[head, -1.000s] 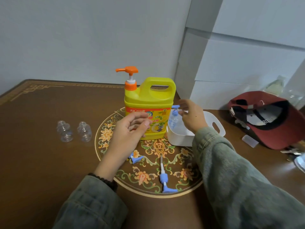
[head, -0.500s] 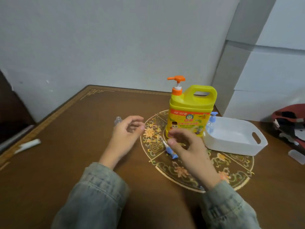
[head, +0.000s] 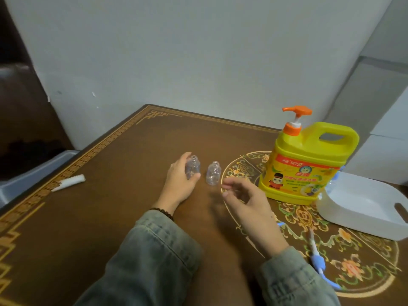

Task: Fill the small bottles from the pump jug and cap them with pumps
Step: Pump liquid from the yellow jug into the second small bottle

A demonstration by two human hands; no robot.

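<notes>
Gripping one clear bottle [head: 193, 167] with our left hand [head: 180, 181]; right hand [head: 247, 203] loosely spread, empty | next: carry it under the jug's orange pump [head: 297, 111]

Home room: ornate brown table [head: 110, 195], plain white wall [head: 198, 51].

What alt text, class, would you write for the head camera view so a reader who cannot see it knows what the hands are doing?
A person's left hand grips one of two small clear uncapped bottles on a brown table, while the right hand hovers open near the second bottle. A yellow pump jug stands to the right beside a white tray; a blue pump lies loose.
</notes>
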